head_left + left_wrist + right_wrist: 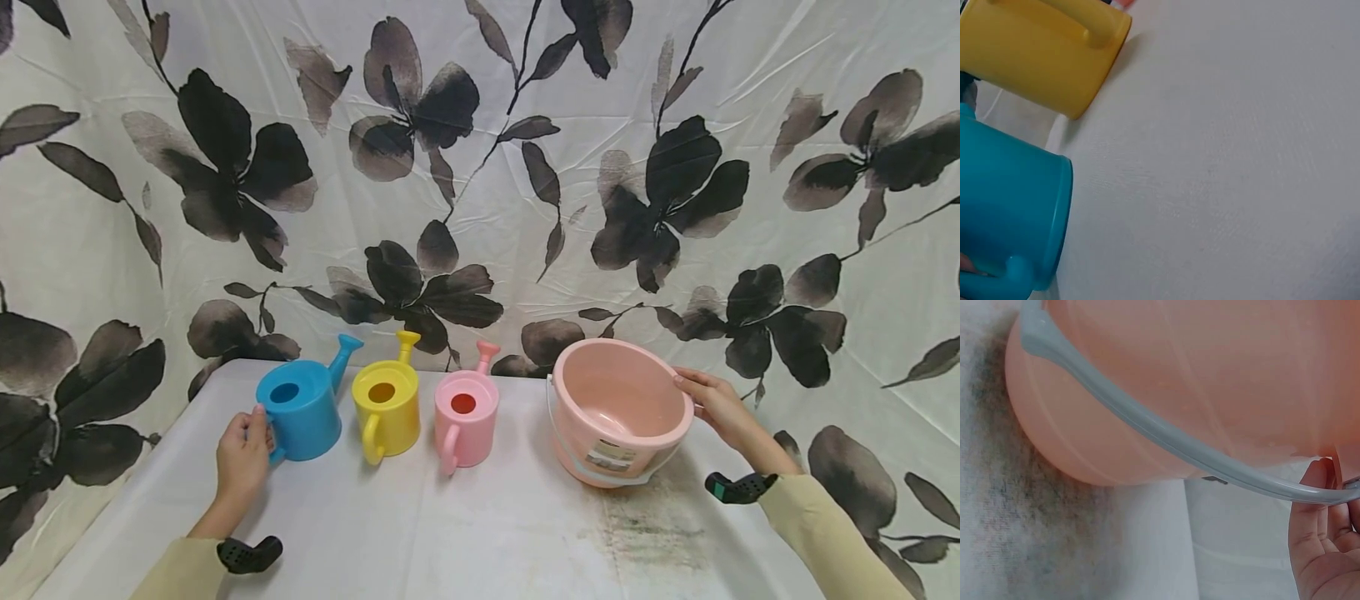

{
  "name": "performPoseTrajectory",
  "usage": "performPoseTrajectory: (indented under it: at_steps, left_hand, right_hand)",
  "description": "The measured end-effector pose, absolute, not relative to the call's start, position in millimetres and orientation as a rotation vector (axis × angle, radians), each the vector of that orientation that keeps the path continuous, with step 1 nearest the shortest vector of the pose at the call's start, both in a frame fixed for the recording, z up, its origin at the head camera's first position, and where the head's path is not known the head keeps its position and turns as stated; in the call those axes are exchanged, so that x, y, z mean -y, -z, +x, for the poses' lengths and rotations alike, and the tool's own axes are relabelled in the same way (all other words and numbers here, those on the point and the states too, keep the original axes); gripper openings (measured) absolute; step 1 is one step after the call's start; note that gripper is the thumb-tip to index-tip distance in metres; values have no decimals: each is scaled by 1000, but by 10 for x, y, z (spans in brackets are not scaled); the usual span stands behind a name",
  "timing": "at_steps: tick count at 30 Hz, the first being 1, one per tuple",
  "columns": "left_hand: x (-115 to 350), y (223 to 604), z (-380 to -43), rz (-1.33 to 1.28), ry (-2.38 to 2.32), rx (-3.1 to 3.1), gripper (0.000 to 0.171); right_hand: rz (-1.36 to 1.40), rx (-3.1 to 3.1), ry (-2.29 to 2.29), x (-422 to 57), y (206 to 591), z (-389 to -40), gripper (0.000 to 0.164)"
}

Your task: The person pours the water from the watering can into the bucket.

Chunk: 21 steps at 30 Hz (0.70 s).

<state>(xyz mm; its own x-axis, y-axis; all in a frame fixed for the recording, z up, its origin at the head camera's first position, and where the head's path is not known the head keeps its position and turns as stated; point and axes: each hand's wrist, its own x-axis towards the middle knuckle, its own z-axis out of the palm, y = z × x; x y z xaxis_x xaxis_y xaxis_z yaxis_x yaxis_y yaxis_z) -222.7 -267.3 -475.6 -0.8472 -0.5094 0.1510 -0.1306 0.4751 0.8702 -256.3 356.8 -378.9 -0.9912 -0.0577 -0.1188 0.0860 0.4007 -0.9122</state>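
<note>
At the table's left, my left hand (243,454) grips the handle of a blue watering can (303,417), its spout pointing back and to the right. A yellow watering can (390,412) stands just right of it, then a smaller pink watering can (468,421). The left wrist view shows the blue can (1010,200) close up, with only a bit of a finger at its handle. Over on the right, my right hand (712,404) holds the rim of a pink bucket (618,400). The bucket's grey handle (1166,437) hangs down across its side.
A white cloth covers the table (337,525), with a dark smudged patch (652,525) in front of the bucket. Behind the table hangs a flower-printed curtain (480,208), close to the cans' spouts and the bucket.
</note>
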Motion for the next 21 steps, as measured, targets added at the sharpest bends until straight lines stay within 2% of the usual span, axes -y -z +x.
performPoseTrajectory:
  at_steps: [9, 21]
  left_hand:
    - [2697, 4750, -2172, 404, 1339, 2400, 42]
    - [2698, 4740, -2136, 343, 1280, 2458, 47]
  right_hand:
    - [27, -2504, 1680, -3561, 3783, -2549, 68]
    - [16, -2498, 1679, -3562, 3792, -2541, 68]
